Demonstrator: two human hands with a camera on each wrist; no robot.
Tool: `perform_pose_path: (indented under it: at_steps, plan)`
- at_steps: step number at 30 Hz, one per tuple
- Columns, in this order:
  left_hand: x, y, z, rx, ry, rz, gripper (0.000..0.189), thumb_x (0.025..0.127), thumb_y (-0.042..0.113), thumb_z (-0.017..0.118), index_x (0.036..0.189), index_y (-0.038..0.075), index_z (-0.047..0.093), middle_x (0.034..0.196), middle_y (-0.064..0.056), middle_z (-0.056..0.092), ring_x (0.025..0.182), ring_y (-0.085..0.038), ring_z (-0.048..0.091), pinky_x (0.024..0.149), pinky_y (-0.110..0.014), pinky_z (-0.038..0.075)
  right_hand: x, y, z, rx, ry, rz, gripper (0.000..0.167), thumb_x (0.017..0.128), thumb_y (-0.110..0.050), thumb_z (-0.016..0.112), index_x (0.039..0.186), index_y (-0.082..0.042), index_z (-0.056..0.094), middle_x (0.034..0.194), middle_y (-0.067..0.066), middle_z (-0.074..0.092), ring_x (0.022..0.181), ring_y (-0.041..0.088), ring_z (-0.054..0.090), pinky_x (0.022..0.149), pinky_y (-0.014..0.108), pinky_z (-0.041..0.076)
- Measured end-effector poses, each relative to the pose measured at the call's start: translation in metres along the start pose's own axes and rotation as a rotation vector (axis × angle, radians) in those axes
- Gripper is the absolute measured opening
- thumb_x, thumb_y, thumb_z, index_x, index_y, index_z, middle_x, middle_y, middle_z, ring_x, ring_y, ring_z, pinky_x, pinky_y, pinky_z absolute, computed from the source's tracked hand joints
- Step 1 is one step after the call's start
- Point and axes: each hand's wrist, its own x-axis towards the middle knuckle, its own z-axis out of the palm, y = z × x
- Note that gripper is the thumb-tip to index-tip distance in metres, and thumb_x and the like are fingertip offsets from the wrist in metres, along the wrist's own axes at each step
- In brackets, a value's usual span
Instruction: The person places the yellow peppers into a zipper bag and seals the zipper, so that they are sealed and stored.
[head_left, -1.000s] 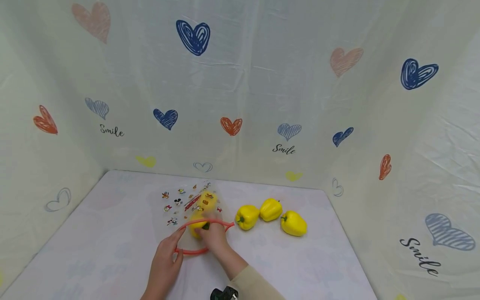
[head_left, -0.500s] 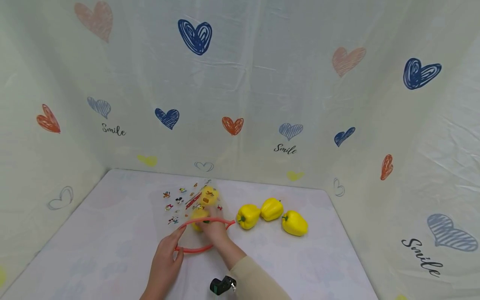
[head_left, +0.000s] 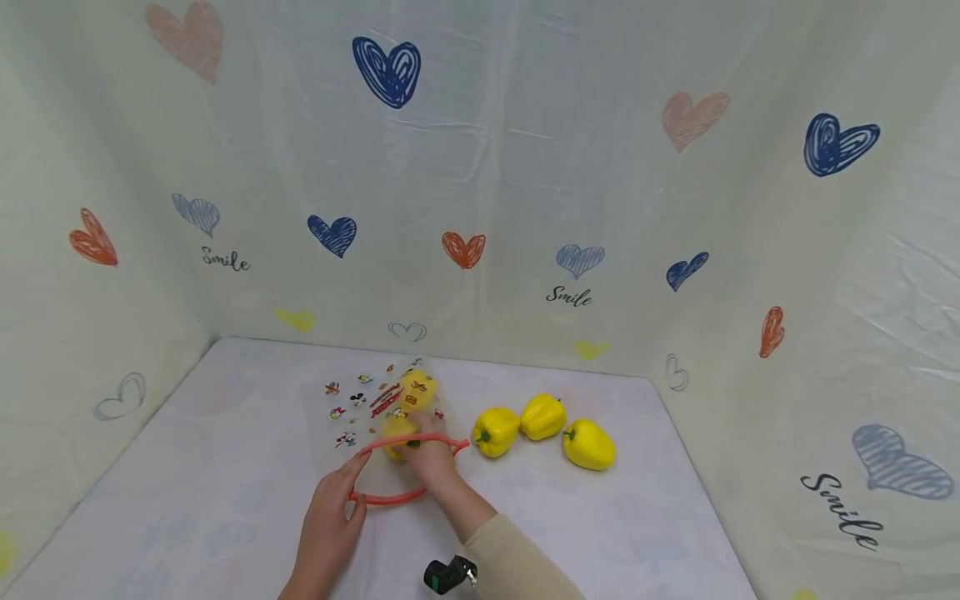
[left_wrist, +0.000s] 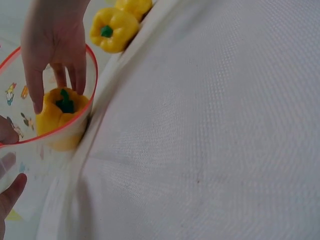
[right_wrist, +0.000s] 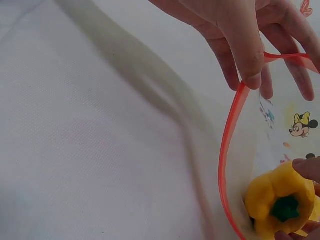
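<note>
A clear zip bag [head_left: 330,425] with red edging and cartoon prints lies on the table, its mouth spread toward me. My left hand [head_left: 330,517] holds the red rim [right_wrist: 226,145] at the left side, thumb and fingers on it. Through the opening reaches my right hand [head_left: 433,465], its thumb and fingers around a yellow bell pepper [left_wrist: 59,117] with a green stem. Deeper in the bag sits another yellow bell pepper [head_left: 418,388], seen through the printed plastic. The right fingertips are partly hidden in the head view.
Three more yellow bell peppers lie right of the bag: a near one [head_left: 495,432], one behind it [head_left: 543,417] and a rightmost one [head_left: 588,444]. A pale cloth covers the table [head_left: 645,533]. Heart-printed curtains [head_left: 495,167] enclose the back and sides.
My right hand has moved the held pepper slightly deeper into the bag, then stayed nearly still. The left hand keeps its hold on the rim.
</note>
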Motion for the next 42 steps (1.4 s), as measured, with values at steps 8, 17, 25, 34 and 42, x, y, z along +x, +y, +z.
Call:
perform_pose_path:
  at_steps: [8, 17, 25, 34, 42]
  plan:
    - [0.002, 0.0, -0.001, -0.001, -0.013, -0.01, 0.068, 0.071, -0.013, 0.074, 0.134, 0.006, 0.056, 0.129, -0.013, 0.061, 0.106, -0.031, 0.055, 0.087, -0.048, 0.048, -0.015, -0.005, -0.007, 0.03, -0.034, -0.01, 0.047, 0.082, -0.012, 0.079, 0.125, -0.008, 0.062, 0.133, 0.008, 0.047, 0.118, 0.025, 0.052, 0.098, 0.037, 0.047]
    - [0.005, 0.0, -0.002, 0.008, -0.036, -0.035, 0.068, 0.072, -0.01, 0.076, 0.135, 0.005, 0.055, 0.13, -0.015, 0.059, 0.108, -0.033, 0.055, 0.088, -0.054, 0.049, -0.038, -0.007, -0.022, 0.013, -0.116, 0.018, 0.05, 0.083, -0.021, 0.078, 0.128, -0.008, 0.059, 0.129, 0.011, 0.055, 0.117, 0.033, 0.052, 0.097, 0.049, 0.047]
    - [0.007, 0.002, -0.005, 0.014, -0.051, -0.054, 0.07, 0.071, -0.008, 0.079, 0.136, 0.005, 0.054, 0.131, -0.015, 0.059, 0.103, -0.031, 0.055, 0.088, -0.055, 0.049, -0.055, -0.002, -0.041, 0.083, -0.12, -0.013, 0.045, 0.084, -0.018, 0.077, 0.126, -0.01, 0.062, 0.122, 0.004, 0.056, 0.112, 0.034, 0.052, 0.087, 0.04, 0.05]
    - [0.008, -0.003, -0.006, 0.029, -0.078, -0.073, 0.073, 0.072, -0.007, 0.079, 0.138, 0.007, 0.053, 0.13, -0.013, 0.059, 0.097, -0.027, 0.052, 0.087, -0.052, 0.05, -0.062, 0.007, -0.059, 0.132, -0.041, -0.023, 0.038, 0.084, -0.017, 0.078, 0.118, -0.007, 0.066, 0.117, 0.003, 0.062, 0.107, 0.028, 0.055, 0.089, 0.042, 0.05]
    - [0.011, -0.001, -0.008, 0.019, -0.118, -0.093, 0.073, 0.073, -0.006, 0.079, 0.139, 0.007, 0.052, 0.132, -0.014, 0.059, 0.103, -0.029, 0.053, 0.09, -0.054, 0.05, -0.061, 0.017, -0.08, 0.129, 0.024, -0.039, 0.034, 0.083, -0.011, 0.076, 0.115, -0.006, 0.065, 0.114, 0.006, 0.063, 0.107, 0.035, 0.055, 0.088, 0.04, 0.049]
